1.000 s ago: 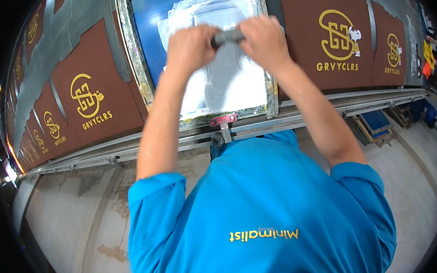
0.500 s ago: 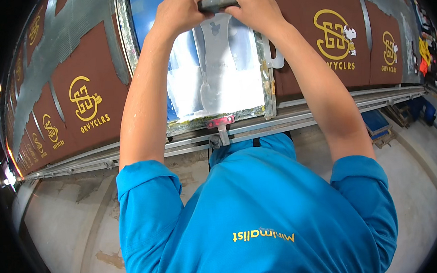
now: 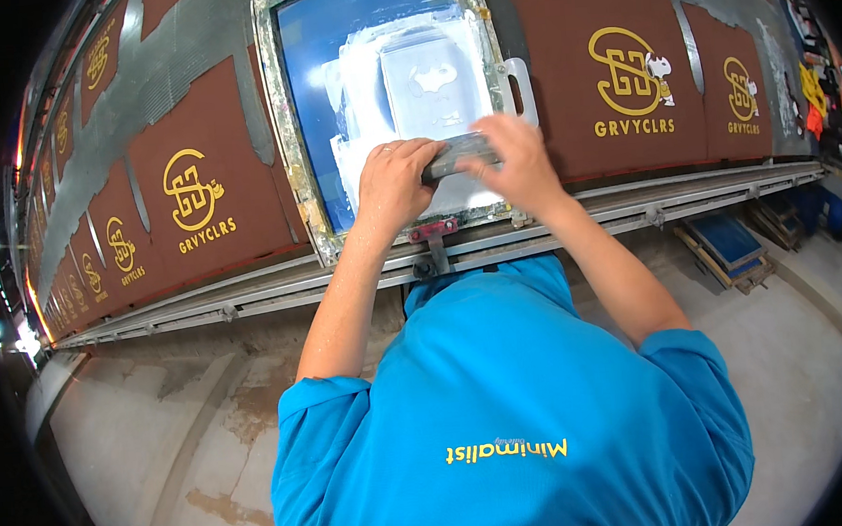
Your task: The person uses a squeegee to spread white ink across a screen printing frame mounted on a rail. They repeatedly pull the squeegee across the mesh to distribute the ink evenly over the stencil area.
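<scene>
A grey-handled squeegee (image 3: 446,158) stands across the near part of a framed printing screen (image 3: 329,206). My left hand (image 3: 398,180) is closed round its left end. At the right end is my right hand (image 3: 520,162), smeared by motion, with thumb and fingers apart on either side of the handle; whether it grips cannot be made out. White paste (image 3: 364,85) lies on the blue mesh, and a pale panel with a small dog's-head figure (image 3: 433,78) shows beyond the squeegee. The blade is hidden under the handle and hands.
Brown printed fabric (image 3: 582,150) lies on the long table on both sides of the screen. A metal rail (image 3: 553,240) with a red-topped clamp (image 3: 434,231) runs along the near edge. More framed screens (image 3: 722,245) lean low at the right. A white handle (image 3: 521,91) juts from the screen's right side.
Both hands and the squeegee have come from the screen's far end toward me. My right hand's fingers have loosened and blurred. The dog's-head figure on the screen has come into view.
</scene>
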{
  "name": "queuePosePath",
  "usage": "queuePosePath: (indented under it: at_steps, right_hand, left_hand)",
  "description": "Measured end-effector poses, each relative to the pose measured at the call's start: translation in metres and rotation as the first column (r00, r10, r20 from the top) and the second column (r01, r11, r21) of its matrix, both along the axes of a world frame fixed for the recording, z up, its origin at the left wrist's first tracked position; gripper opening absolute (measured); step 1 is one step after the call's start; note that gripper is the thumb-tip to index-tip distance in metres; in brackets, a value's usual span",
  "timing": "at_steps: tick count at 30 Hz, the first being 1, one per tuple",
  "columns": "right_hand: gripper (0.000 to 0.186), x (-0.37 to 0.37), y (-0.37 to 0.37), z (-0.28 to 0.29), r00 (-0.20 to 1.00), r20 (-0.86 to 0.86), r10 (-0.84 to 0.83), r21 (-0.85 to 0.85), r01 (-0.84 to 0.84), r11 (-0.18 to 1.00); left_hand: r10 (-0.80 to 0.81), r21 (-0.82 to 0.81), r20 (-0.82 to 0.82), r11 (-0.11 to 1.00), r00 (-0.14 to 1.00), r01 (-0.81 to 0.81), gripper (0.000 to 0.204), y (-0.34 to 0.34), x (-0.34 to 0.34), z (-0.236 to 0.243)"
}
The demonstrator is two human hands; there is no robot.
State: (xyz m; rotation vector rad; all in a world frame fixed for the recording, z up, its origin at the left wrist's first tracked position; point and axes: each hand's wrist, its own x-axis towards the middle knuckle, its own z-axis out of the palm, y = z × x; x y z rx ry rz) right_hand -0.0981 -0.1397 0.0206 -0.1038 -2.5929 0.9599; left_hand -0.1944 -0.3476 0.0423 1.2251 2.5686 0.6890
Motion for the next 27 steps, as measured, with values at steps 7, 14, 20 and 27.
queuePosePath:
  at_steps: [7,14,20,27]
  right_hand:
    - [0.041,-0.071,0.056,-0.068,0.791,0.257,-0.554,-0.228,0.607,0.761]
    - [0.038,-0.074,0.05,-0.05,0.783,0.413,-0.465,-0.391,0.614,0.686]
    - [0.039,-0.072,0.056,-0.05,0.828,0.316,-0.463,-0.462,0.561,0.687]
    - [0.037,-0.072,0.055,-0.037,0.899,0.141,-0.414,-0.469,0.429,0.772]
  left_hand:
    - [-0.192,-0.193,0.152,0.956,0.97,0.219,0.042,0.016,-0.025,0.019]
    - [-0.116,-0.196,-0.093,0.976,0.989,0.096,0.035,0.067,-0.125,0.032]
    - [-0.044,0.001,-0.183,0.999,0.982,0.045,0.038,0.046,-0.095,-0.004]
    - [-0.024,0.009,-0.157,1.0,0.987,0.025,0.068,-0.037,0.072,-0.01]
